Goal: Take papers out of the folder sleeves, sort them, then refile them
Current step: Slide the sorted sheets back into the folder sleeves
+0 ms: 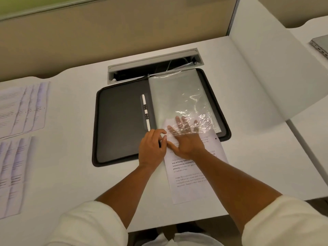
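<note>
Inside the crinkled clear sleeve (pixel 184 103), right hand (pixel 184 137) flat.

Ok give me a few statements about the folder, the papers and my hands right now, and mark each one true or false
1. The folder lies open on the desk. True.
2. The right hand has its fingers inside a clear sleeve. True.
3. The printed sheet is fully inside the sleeve. False: most of it sticks out toward the person.
4. The left hand rests on the papers at the desk's left side. False: it pinches the sleeve's edge.
5. Papers lie at the desk's left side. True.
</note>
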Demonstrator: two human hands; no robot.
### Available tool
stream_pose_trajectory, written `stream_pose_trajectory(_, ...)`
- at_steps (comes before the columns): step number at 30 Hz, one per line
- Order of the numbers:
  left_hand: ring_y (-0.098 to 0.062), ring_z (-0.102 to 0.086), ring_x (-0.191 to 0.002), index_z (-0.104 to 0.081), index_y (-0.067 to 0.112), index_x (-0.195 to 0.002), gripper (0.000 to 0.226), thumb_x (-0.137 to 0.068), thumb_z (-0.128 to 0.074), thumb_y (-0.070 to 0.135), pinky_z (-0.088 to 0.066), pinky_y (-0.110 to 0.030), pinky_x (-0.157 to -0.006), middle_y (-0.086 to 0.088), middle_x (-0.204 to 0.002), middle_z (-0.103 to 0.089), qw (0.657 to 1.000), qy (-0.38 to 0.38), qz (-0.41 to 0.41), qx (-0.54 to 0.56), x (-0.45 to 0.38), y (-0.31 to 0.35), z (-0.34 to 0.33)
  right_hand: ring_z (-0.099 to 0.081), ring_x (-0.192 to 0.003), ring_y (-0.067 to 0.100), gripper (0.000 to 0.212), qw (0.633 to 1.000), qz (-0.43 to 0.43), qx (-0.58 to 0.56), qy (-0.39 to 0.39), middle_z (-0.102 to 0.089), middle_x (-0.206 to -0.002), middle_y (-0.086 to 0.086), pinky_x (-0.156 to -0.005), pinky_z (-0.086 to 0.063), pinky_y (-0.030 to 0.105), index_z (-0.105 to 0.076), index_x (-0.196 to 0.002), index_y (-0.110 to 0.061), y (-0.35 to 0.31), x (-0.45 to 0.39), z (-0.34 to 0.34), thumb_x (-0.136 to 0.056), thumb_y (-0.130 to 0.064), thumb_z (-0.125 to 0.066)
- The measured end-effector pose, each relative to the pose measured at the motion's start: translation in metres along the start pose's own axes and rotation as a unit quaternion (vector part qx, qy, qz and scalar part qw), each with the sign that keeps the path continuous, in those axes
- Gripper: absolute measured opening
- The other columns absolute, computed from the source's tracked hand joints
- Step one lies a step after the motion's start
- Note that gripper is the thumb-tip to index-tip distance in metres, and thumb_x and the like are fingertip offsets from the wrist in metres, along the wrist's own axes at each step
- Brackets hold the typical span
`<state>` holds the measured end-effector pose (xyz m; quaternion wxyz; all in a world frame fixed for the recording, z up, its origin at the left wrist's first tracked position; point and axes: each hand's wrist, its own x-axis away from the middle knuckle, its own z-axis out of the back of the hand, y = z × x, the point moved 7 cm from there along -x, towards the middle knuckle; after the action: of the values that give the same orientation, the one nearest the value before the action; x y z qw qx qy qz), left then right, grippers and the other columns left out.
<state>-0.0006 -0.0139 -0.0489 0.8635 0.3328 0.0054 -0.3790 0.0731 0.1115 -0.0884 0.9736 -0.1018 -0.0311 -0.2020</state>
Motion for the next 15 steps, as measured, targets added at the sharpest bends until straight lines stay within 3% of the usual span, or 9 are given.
stream_pose_trajectory(3,-0.009,-0.054,-0.084,-0.064,0.025,-0.103,0.011,-0.094,-0.066,0.031,-0.055,-0.031,-0.073,0.009,-0.094,-0.06,1.0,0.0,-0.007,-0.003,-0.001,0.0,-0.003,0.017,-0.151,0.028,0.086,1.0,-0.006,0.024,-0.003,0.015,-0.165,0.005,-0.116,0.01,0.063,-0.012,-0.157,-0.039,0.006,-0.008,-0.004,-0.083,-0.076,0.012)
stream_pose_trajectory(9,-0.009,-0.054,-0.083,-0.063,0.023,-0.096,0.01,-0.092,-0.068,0.031,-0.056,-0.033,-0.073,0.007,-0.092,-0.061,1.0,0.005,-0.009,-0.006,-0.002,0.001,-0.005,0.015,-0.151,0.031,0.072,0.992,-0.117,0.047,-0.002,0.017,-0.164,0.008,-0.114,0.015,0.064,-0.007,-0.157,-0.034,0.014,-0.018,-0.005,-0.092,-0.065,0.001)
stream_pose_trajectory(13,-0.008,-0.052,-0.082,-0.063,0.022,-0.095,0.007,-0.092,-0.067,0.028,-0.054,-0.033,-0.073,0.008,-0.091,-0.059,1.0,-0.006,-0.019,-0.005,-0.002,0.003,-0.006,0.01,-0.152,0.03,0.065,0.998,-0.054,0.005,0.011,0.009,-0.165,0.009,-0.117,0.004,0.064,-0.011,-0.157,-0.031,-0.003,-0.026,0.004,-0.097,-0.052,-0.001)
stream_pose_trajectory(15,-0.008,-0.052,-0.083,-0.062,0.022,-0.094,0.006,-0.092,-0.066,0.026,-0.054,-0.033,-0.074,0.009,-0.091,-0.058,1.0,-0.008,-0.016,0.0,-0.004,0.002,-0.007,0.012,-0.152,0.027,0.071,1.0,-0.011,-0.005,-0.019,0.01,-0.165,0.005,-0.119,0.004,0.06,-0.009,-0.158,-0.03,-0.014,-0.032,0.004,-0.093,-0.057,0.001)
